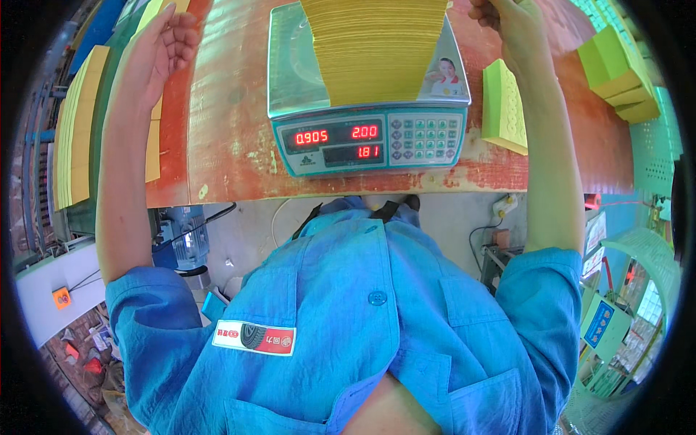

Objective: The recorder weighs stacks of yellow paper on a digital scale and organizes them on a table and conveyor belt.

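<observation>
A tall stack of yellow paper sheets [377,54] rests on the steel pan of a teal-and-white digital weighing scale [370,141], whose red digits are lit. My left hand [170,47] is raised to the left of the scale, empty, its fingers loosely curled and the thumb apart. On the other side, my right hand [511,22] hovers beyond the scale's right edge, partly cut off by the top of the picture. Its visible fingers are bent and apart, with nothing seen in them. Neither hand touches the stack.
The scale stands on a worn red tabletop [232,123]. A small yellow-green paper bundle [505,109] lies under my right forearm, with more bundles [620,72] at the far right. Yellow sheet stacks [78,130] line the left side. A motor [185,235] sits below the table's left edge.
</observation>
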Demonstrator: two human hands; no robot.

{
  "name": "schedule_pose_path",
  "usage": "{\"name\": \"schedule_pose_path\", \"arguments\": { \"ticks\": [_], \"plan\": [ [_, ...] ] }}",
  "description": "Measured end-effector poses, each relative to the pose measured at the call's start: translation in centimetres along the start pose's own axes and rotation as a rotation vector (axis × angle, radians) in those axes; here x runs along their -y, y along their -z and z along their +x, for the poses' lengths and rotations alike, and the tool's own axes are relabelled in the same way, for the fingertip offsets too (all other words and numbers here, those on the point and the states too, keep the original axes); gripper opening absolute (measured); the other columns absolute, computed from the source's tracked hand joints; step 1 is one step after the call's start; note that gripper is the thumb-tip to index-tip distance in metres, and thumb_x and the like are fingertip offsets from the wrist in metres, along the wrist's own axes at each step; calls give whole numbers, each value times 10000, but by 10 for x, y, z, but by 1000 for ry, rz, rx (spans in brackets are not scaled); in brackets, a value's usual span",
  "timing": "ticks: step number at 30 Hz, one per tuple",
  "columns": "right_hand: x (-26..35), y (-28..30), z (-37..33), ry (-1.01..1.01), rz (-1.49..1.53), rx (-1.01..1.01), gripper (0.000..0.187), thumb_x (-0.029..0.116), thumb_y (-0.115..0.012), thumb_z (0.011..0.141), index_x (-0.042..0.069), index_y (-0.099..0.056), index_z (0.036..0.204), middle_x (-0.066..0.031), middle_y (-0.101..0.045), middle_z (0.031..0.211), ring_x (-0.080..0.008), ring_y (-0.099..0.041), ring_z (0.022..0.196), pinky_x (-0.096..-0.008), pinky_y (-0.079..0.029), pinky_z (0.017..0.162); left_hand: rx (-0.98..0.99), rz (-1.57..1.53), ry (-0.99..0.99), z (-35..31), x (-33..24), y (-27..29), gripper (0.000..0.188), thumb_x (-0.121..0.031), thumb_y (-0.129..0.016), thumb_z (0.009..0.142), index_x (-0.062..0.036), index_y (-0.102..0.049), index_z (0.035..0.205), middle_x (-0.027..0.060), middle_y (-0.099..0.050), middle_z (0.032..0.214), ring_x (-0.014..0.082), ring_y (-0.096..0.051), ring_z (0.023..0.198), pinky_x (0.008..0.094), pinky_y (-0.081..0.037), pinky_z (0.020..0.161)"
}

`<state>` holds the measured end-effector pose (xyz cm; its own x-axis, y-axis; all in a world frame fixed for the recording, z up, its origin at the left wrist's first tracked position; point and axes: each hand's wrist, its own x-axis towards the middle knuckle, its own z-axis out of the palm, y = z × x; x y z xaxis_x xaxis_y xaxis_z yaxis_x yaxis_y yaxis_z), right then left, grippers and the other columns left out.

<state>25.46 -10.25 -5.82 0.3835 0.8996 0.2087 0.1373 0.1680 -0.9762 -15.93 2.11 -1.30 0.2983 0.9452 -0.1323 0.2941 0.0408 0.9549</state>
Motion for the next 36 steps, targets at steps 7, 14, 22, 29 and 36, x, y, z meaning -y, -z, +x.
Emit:
{"name": "schedule_pose_path", "arguments": {
  "ticks": [7, 14, 22, 29, 36],
  "plan": [
    [-21, -29, 44, -53, 142, 49, 370, 321, -519, 939, 33, -595, 1158, -84, -642, 950, -184, -619, 856, -341, -484, 756, 155, -165, -96, 57, -37, 2, 459, -359, -530, 958, 2, -524, 1241, 138, -613, 1188, 203, -589, 1095, 329, -507, 899],
    [-59, -101, 70, -171, 538, 209, 609, 529, -438, 955, 6, -587, 1228, -134, -626, 1181, -195, -576, 1038, -324, -431, 901, 20, 26, -206, 92, -94, -68, 617, -406, -633, 892, -30, -461, 1351, 119, -547, 1255, 210, -508, 1183, 334, -428, 974],
    [-26, -76, -20, -91, 374, 198, 515, 461, -421, 982, 19, -598, 1179, -61, -632, 1102, -128, -544, 1017, -281, -390, 917, 351, 192, -115, 3, -121, -106, 573, -324, -575, 937, -61, -392, 1411, 83, -587, 1214, 139, -584, 1081, 325, -492, 895],
    [-57, -39, -134, -130, 223, -41, 266, 224, -494, 968, -6, -614, 1027, -127, -636, 1017, -145, -596, 916, -281, -466, 812, 339, 323, -56, -17, -146, -119, 607, -233, -582, 940, -122, -318, 1476, 101, -523, 1317, 137, -550, 1156, 270, -473, 934],
    [-71, -91, -182, -677, 1177, 35, 250, 250, -555, 955, 11, -597, 1014, -38, -621, 809, -135, -586, 717, -280, -468, 630, 500, 99, 54, 17, -126, -129, 538, -294, -485, 979, -113, -340, 1464, 59, -479, 1376, 139, -520, 1187, 290, -423, 998]
  ]
}}
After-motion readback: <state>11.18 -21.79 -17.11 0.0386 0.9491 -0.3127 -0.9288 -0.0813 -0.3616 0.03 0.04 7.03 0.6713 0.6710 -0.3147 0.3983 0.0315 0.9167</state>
